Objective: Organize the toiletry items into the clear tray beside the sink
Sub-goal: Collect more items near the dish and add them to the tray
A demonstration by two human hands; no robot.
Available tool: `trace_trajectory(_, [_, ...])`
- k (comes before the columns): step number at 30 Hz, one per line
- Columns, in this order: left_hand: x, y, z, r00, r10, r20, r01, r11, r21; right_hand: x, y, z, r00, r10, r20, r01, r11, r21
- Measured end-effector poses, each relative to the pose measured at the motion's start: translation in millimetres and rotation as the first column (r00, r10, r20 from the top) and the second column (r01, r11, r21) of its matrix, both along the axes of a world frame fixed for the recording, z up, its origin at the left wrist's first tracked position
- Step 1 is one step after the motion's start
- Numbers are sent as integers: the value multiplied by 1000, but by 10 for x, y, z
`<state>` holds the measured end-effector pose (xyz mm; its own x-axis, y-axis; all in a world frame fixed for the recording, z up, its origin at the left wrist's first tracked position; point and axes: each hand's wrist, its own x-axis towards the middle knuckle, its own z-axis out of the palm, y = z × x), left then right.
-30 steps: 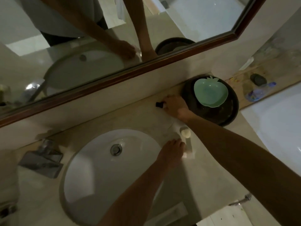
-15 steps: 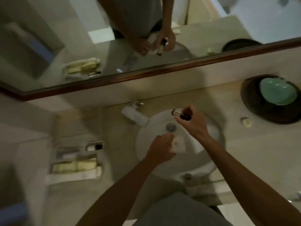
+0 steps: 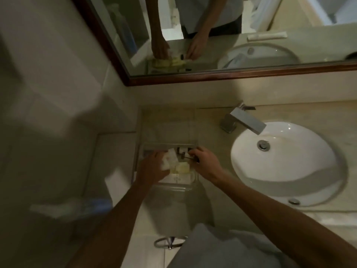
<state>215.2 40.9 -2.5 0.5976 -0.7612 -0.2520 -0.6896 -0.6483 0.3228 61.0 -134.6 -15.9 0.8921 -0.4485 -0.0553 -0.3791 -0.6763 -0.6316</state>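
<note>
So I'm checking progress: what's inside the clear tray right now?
Inside the clear tray: pale yellow packets and a dark-capped bottle. Both hands cover the rest.

Dim, yellowish light; the sink (image 3: 280, 161) bowl catches small glints. The left side smears with motion blur, and the mirror (image 3: 212, 35) frame bends at the edges.

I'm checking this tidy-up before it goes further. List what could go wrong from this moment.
1. The right hand pinches a small dark-capped bottle over the clear tray; released carelessly, it may tip onto the pale packets already inside.
2. The left hand holds a white packet in the same crowded spot, so the hands may knock each other.
3. The tray sits near the counter's front edge; a push could slide it off.
</note>
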Motion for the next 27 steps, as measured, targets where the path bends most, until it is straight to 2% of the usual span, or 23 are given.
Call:
trace_trajectory(3, [158, 148, -24, 1000, 15, 10, -15, 999, -30, 266, 58, -163, 995, 46, -89, -59, 986, -155])
trace_trajectory(5, [227, 196, -54, 1000, -2, 26, 3, 999, -38, 329, 57, -206, 989, 35, -140, -63, 978, -201])
trace_trajectory(11, [414, 152, -109, 986, -133, 101, 136, 991, -19, 274, 75, -230, 991, 12, -135, -39, 979, -199])
trace_trajectory(19, [811, -85, -99, 922, -345, 172, 336, 938, 82, 69, 308, -137, 986, 109, -127, -134, 969, -208])
trace_trajectory(24, [773, 24, -131, 929, -300, 218, 293, 954, 65, 46, 387, -144, 971, 154, -184, -190, 961, -200])
trace_trajectory(27, [702, 95, -173, 957, -185, 222, 188, 982, 9, 47, 449, -167, 962, 183, -203, -225, 951, -210])
